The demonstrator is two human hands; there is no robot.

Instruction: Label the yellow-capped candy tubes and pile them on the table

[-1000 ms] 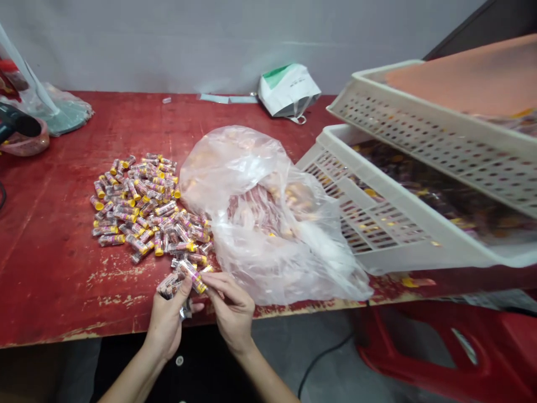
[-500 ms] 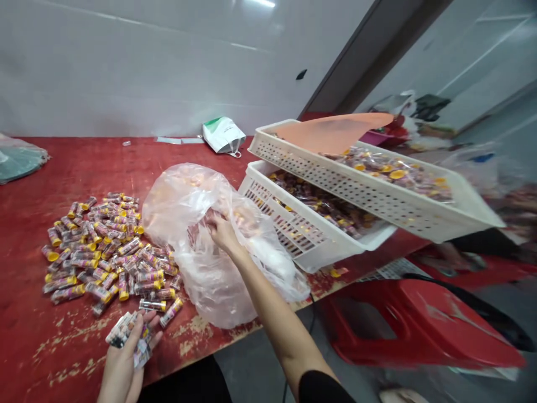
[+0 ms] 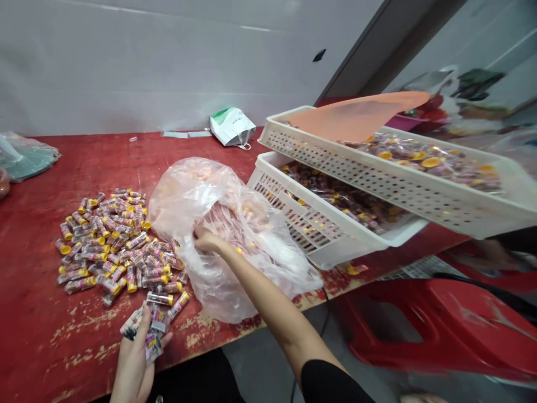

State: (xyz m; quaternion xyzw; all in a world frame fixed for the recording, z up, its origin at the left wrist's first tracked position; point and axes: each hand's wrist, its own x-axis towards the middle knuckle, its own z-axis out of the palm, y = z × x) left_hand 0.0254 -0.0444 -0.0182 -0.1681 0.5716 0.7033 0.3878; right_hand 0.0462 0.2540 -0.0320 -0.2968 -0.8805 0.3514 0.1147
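Note:
My left hand [image 3: 136, 358] is closed on a small stack of printed labels [image 3: 145, 333] at the near edge of the red table [image 3: 50, 324]. My right hand [image 3: 205, 239] reaches into the mouth of a clear plastic bag [image 3: 226, 224] that holds small tubes; its fingers are partly hidden by the plastic. A pile of several small labelled tubes with yellow caps [image 3: 113, 240] lies to the left of the bag, just beyond my left hand.
Two stacked white perforated baskets [image 3: 377, 190] full of tubes stand at the right, with an orange sheet [image 3: 356, 115] on the upper one. A white and green pouch [image 3: 231, 127] lies by the wall. A red plastic stool [image 3: 440, 324] is below right. More bags lie far left [image 3: 25, 157].
My right hand left the labels, reached into the plastic bag and has since drawn back a little toward its mouth. My left hand stayed at the table edge with the labels. The view swung right.

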